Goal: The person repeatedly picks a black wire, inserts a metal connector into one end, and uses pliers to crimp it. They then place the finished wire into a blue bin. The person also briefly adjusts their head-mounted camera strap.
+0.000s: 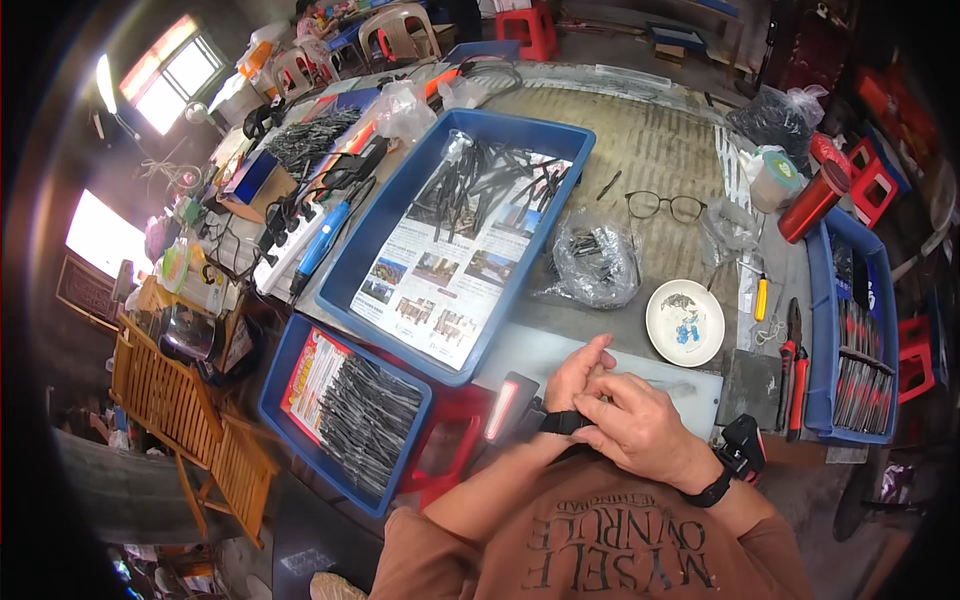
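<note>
My left hand [580,372] is held up in front of my chest, fingers stretched out and holding nothing. A black wrist strap [563,422] is around its wrist. My right hand [640,418] reaches across, its fingers closed at that strap; the fingertips are partly hidden. A second black strap [712,490] circles my right wrist. Just beyond the hands lies a pale, translucent board [655,372] on the table. A white bowl [660,343] with small blue pieces and dark bits stands on the far right of the hands.
A large blue tray [468,374] holds black strips on printed paper. Left of me, a smaller blue tray [272,400] holds many more. Eyeglasses [648,205], a plastic bag [610,270], a yellow-handled screwdriver [762,298], red-handled pliers [798,385] and a blue bin [818,320] lie around.
</note>
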`<state>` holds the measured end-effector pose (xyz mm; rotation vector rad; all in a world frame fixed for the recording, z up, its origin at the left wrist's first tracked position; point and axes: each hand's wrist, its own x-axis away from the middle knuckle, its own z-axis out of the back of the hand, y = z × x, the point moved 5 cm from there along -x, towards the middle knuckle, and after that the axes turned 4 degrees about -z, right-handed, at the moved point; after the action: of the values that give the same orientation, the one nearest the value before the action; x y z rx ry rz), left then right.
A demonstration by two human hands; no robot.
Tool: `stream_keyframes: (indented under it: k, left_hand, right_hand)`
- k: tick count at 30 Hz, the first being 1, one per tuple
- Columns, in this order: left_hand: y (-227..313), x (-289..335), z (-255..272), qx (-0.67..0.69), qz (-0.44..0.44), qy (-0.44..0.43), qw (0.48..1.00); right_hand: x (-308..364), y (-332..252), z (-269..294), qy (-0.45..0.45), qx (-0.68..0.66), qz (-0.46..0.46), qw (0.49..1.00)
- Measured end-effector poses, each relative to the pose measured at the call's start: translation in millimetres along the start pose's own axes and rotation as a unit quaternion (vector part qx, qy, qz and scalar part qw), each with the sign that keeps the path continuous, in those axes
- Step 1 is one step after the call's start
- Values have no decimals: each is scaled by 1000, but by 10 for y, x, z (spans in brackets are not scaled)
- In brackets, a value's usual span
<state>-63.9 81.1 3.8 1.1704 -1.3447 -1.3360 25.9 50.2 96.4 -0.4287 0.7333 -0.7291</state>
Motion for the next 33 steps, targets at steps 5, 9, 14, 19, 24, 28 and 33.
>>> stream_keyframes:
  k: [5,9,14,19,24,28,33]
  left_hand:
    - [-160,12,95,-14,-28,-29,999]
    - [-109,41,87,-119,-129,-52,983]
    - [-85,176,55,-113,-172,-92,974]
    - [-272,302,18,-148,-122,-113,975]
    - [-477,458,-55,151,-37,-84,984]
    - [-555,609,-107,238,56,-115,963]
    - [-476,687,-99,381,175,-99,903]
  right_hand:
    - [46,-24,-101,-12,26,-10,1000]
    - [59,37,-177,-54,-29,-72,996]
    - [63,106,-216,-78,-126,-89,985]
    - [92,188,-248,-100,-214,-150,960]
    - [113,225,-294,-111,-284,-174,936]
    - [155,288,-370,-130,-372,-215,893]
    - [150,295,-447,-161,-414,-282,850]
